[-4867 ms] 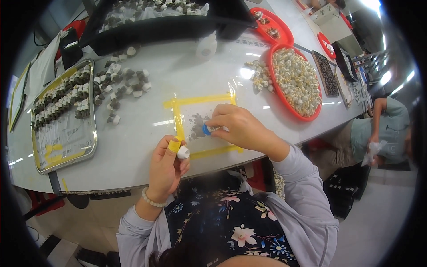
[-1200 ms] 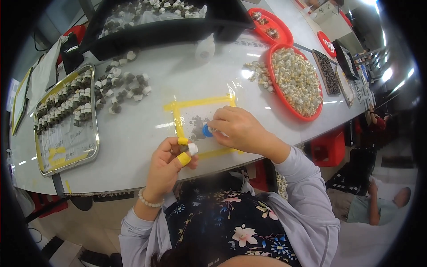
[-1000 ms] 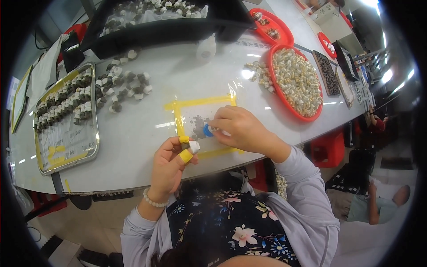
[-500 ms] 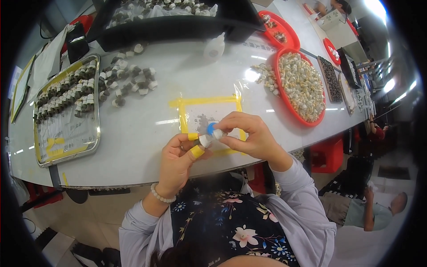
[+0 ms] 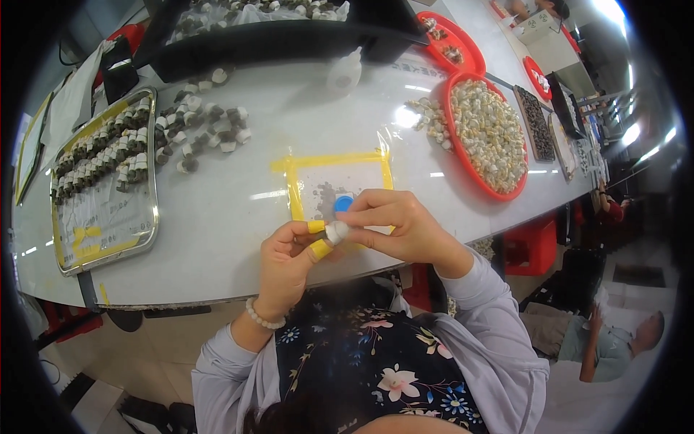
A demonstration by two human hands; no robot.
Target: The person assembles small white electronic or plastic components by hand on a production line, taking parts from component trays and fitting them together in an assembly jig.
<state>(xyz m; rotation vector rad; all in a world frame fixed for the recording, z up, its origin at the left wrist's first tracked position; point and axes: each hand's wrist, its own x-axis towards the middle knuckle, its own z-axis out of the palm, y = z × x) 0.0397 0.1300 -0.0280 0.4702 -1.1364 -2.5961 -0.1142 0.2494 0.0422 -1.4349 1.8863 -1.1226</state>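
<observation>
Yellow tape wraps the thumb and index finger of my left hand (image 5: 285, 266), which is closed around a small whitish piece (image 5: 335, 232). From the other side, the thumb and fingers of my right hand (image 5: 410, 228) pinch at this same piece; whether a second small part sits between those fingertips is hidden. Just beyond the fingers lies a round blue cap (image 5: 343, 205), on a white sheet (image 5: 307, 181) framed with yellow tape. Dark grey smudges mark the sheet beside the cap.
Rows of small white-and-dark pieces fill part of a metal tray (image 5: 148, 217) at left, with loose ones (image 5: 210, 123) beside it. A white squeeze bottle (image 5: 345, 73) stands before a black bin (image 5: 289, 47). A red basket (image 5: 457, 145) of cream-coloured pieces is at right.
My right hand has moved slightly left, and its fingertips have come against the piece in my left hand. Earlier a whitish part showed in the right fingers. More of the blue cap shows.
</observation>
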